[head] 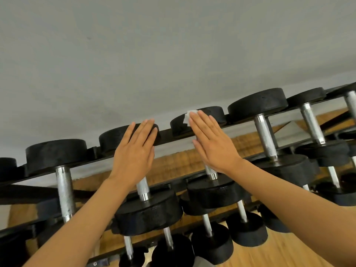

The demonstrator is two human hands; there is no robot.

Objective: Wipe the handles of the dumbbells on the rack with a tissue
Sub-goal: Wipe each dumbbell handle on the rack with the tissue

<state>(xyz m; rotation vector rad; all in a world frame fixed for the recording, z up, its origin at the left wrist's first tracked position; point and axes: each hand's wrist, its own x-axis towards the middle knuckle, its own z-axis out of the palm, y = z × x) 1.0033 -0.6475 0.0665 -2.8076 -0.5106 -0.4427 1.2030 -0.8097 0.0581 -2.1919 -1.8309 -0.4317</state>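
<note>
From my remote seat, both hands reach flat over the top row of the rack — fingers straight and together, palms down. The left hand lies over one dumbbell, its fingertips on the far black head, while the bare end of that dumbbell's steel handle shows under the wrist. The right hand covers the next dumbbell over, pressing a white tissue beneath straight fingers; a corner of the tissue sticks out past the fingertips, against that dumbbell's far head. Whether the tissue touches the handle under the palm, I cannot tell — the hand hides it. Outside the left hand a larger dumbbell sits with its handle uncovered, and outside the right hand another does the same. Below the forearms, smaller dumbbells fill a lower row above a wood floor. A grey wall rises beyond the fingertips.
</note>
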